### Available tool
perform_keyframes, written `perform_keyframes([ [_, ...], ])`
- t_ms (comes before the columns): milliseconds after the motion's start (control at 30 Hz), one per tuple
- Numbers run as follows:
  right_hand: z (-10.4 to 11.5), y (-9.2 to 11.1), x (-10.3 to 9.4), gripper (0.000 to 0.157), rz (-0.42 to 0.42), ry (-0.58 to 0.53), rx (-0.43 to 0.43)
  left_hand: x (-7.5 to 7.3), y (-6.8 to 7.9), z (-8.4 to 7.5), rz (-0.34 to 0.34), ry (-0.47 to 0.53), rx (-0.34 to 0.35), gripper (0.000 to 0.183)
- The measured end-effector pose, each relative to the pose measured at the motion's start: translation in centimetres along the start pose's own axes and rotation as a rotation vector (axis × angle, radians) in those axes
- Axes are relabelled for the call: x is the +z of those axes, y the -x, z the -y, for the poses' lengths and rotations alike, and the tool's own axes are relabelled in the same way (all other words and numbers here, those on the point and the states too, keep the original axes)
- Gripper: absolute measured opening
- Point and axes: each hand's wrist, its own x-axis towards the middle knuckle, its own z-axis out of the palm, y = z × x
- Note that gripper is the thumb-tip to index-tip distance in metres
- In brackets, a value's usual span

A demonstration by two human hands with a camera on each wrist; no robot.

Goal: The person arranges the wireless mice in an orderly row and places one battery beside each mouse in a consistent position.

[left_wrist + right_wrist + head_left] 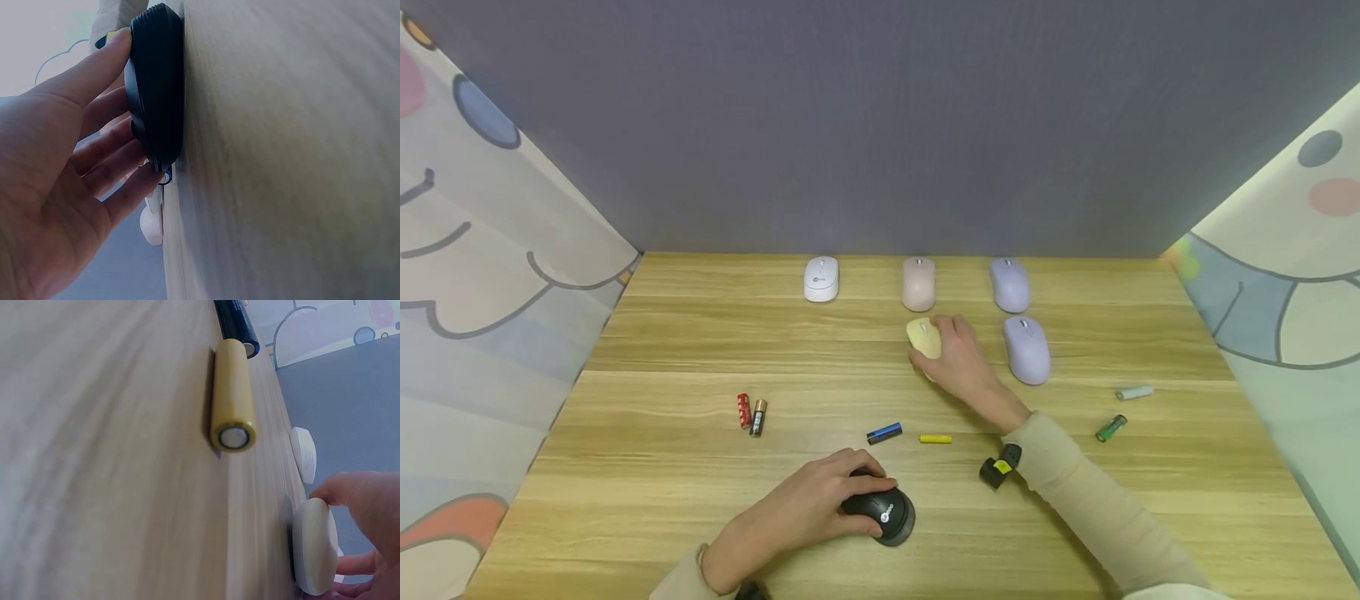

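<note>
My left hand [812, 504] grips a black computer mouse [891, 510] by its sides near the table's front. In the left wrist view, the thumb and fingertips press against opposite sides of this black mouse [155, 87], its base close along the wood. Farther back, my right hand [962, 367] holds a pale yellow mouse [922, 335] between thumb and fingers. The right wrist view shows that yellow mouse [315, 547] edge-on, its underside close to the table. Between the hands lie a yellow battery [936, 438] and blue and dark batteries [884, 432] side by side.
Along the back stand a white mouse [822, 279], a pink mouse [918, 284] and a lilac mouse [1011, 285]; another lilac mouse [1027, 350] sits nearer. Red [743, 411] and black-and-gold batteries [758, 418] lie left, white [1134, 392] and green batteries [1111, 427] right. A grey partition [880, 125] rises behind.
</note>
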Motion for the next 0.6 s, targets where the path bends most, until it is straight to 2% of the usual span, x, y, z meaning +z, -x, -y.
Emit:
perform_keyframes([
  [367, 0.48, -0.26, 0.13, 0.071, 0.009, 0.005, 0.040, 0.06, -0.02, 0.01, -0.004, 0.004, 0.001, 0.047],
  [600, 0.50, -0.37, 0.43, 0.073, 0.001, 0.014, 0.029, 0.02, -0.04, 0.00, 0.006, 0.004, -0.006, 0.047],
])
